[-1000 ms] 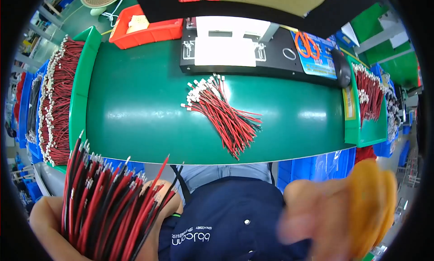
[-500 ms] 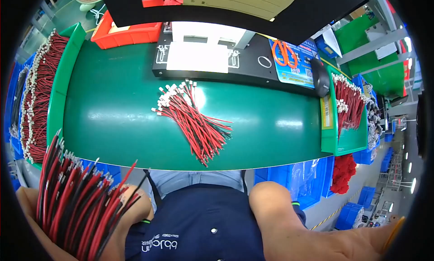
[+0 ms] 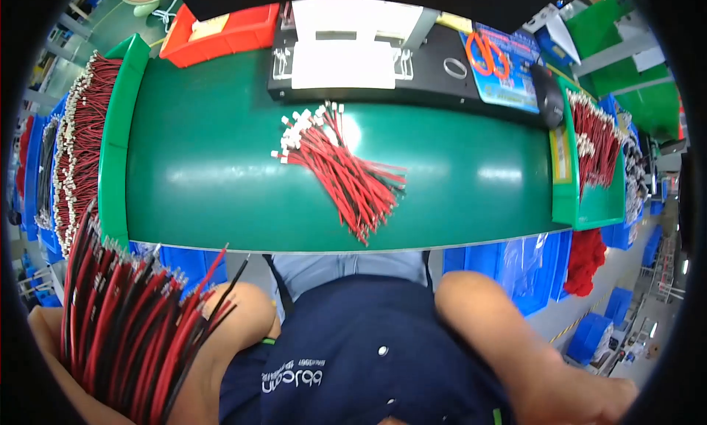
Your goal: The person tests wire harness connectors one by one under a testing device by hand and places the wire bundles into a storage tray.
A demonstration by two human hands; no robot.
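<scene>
My left hand (image 3: pixel 51 351), at the lower left edge, is closed round a thick bundle of red and black wires (image 3: pixel 132 314) with stripped silvery ends pointing up. My right hand (image 3: pixel 600 403) is low at the right, apart from the wires. Its fingers are mostly cut off by the dark edge of the view, so any grip is hidden. Between the arms, on the green bench top (image 3: pixel 221 204), lies a loose pile of red and black wires (image 3: pixel 353 178) with white connectors at their upper left ends.
Green bins of connector wires stand at the left (image 3: pixel 114 160) and right (image 3: pixel 565 197). A red bin (image 3: pixel 221 38) and a black fixture (image 3: pixel 331 93) line the back. Orange-handled scissors (image 3: pixel 482 57) lie on a blue sheet. Blue bins (image 3: pixel 526 274) sit below the bench edge.
The view has shifted, so the bench appears farther right and higher. A yellow-orange band seen by my right hand earlier is out of sight now. My left hand still holds the wire bundle.
</scene>
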